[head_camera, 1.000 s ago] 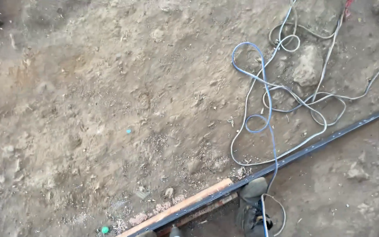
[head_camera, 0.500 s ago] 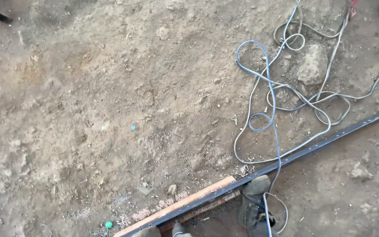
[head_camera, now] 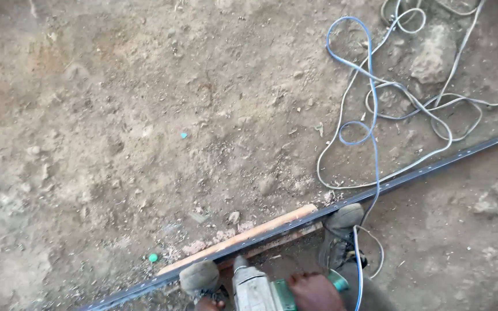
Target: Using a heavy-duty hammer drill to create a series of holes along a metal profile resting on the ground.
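The power drill (head_camera: 257, 288) sits at the bottom centre of the view, its grey nose pointing toward 12 o'clock and meeting the dark perforated metal strip (head_camera: 410, 175). The right hand (head_camera: 315, 292) is wrapped over the drill's green body, fingers clenched around it; this grip steadies the tool against the strip. The left hand (head_camera: 206, 303) shows only as a sliver at the lower edge, at 9 o'clock from the drill; whether its fingers are closed cannot be told.

The strip runs diagonally from 7 o'clock to 2 o'clock across the ground. A wooden batten (head_camera: 243, 237) lies under it just ahead of the drill, apparently as backing for the work. Two shoes pin the strip: the left shoe (head_camera: 200, 276) at 10 o'clock from the drill and the right shoe (head_camera: 338, 230) at 2 o'clock, so the strip is held down on either side of the nose.

A blue cable (head_camera: 370, 124) leads from the tool toward 1 o'clock and loops over the soil (head_camera: 116, 144), tangled with grey cables (head_camera: 433, 109) beside a stone (head_camera: 433, 55). Two small green bits (head_camera: 153, 257) lie on the dirt.
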